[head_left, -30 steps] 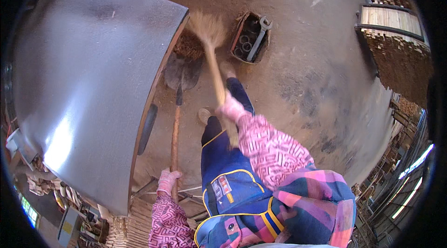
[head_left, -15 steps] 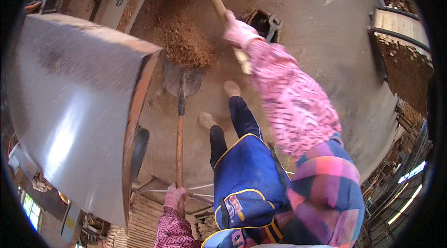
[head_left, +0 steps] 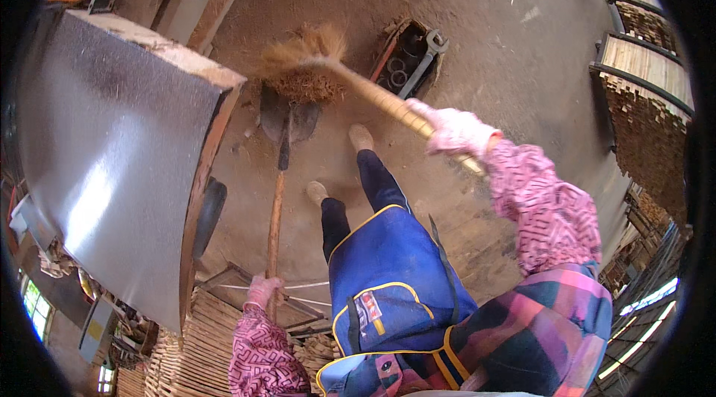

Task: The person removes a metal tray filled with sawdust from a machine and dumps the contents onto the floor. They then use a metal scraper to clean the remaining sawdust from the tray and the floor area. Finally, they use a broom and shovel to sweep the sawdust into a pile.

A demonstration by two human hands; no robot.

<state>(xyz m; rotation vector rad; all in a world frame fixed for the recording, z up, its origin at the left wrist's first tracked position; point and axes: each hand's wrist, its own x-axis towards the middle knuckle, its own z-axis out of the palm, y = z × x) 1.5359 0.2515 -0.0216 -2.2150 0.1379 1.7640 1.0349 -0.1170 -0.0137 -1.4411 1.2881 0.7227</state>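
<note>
While the right hand (head_left: 455, 131) is closing its grip around the broom (head_left: 358, 84) handle, the bristles are lying over a sawdust pile (head_left: 302, 86) on the shovel (head_left: 287, 117) blade. Lower down, the left hand (head_left: 262, 290) is gripping the shovel's wooden shaft, with the blade resting on the concrete floor (head_left: 477, 24) beside a metal-topped worktop (head_left: 112, 143).

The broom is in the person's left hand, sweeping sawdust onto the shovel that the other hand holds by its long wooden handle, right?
Not quite. In the head view the broom is in the right hand, not the left. The left hand grips the long wooden handle of the shovel, whose blade lies on the floor by the sawdust.
</note>
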